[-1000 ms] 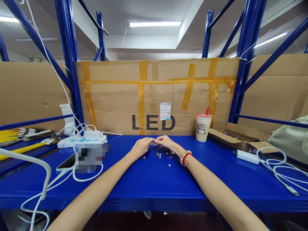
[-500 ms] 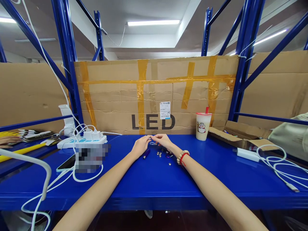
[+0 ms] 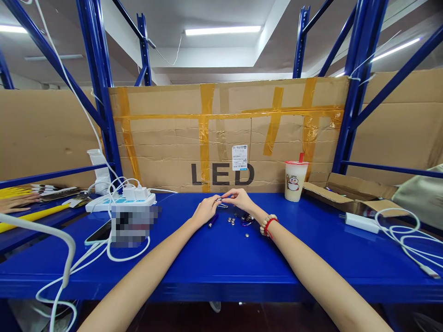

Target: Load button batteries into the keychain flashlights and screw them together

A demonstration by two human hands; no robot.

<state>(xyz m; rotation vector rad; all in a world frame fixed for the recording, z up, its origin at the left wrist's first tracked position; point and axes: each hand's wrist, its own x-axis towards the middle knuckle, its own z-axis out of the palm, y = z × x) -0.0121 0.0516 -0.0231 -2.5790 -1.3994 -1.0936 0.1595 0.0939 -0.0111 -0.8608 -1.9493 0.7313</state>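
My left hand (image 3: 206, 210) and my right hand (image 3: 240, 198) meet fingertip to fingertip a little above the blue shelf top (image 3: 221, 258), both pinched on one tiny metal part (image 3: 219, 199) that is too small to name. Under them lie a small purple tube (image 3: 212, 220), several round silver button pieces (image 3: 231, 221) and a purple clip-like piece (image 3: 246, 220). A bead bracelet with a red string (image 3: 268, 224) sits on my right wrist.
A drink cup with a red straw (image 3: 294, 180) stands at the back right beside an open cardboard box (image 3: 349, 193). A white charger and cable (image 3: 387, 228) lie right. A power strip with plugs (image 3: 121, 200), a phone (image 3: 100, 233) and white cables lie left. Another person's hand (image 3: 15, 203) shows far left.
Both hands have lifted slightly and stay pinched together on the small part. Another person's hand has come into view at the far left.
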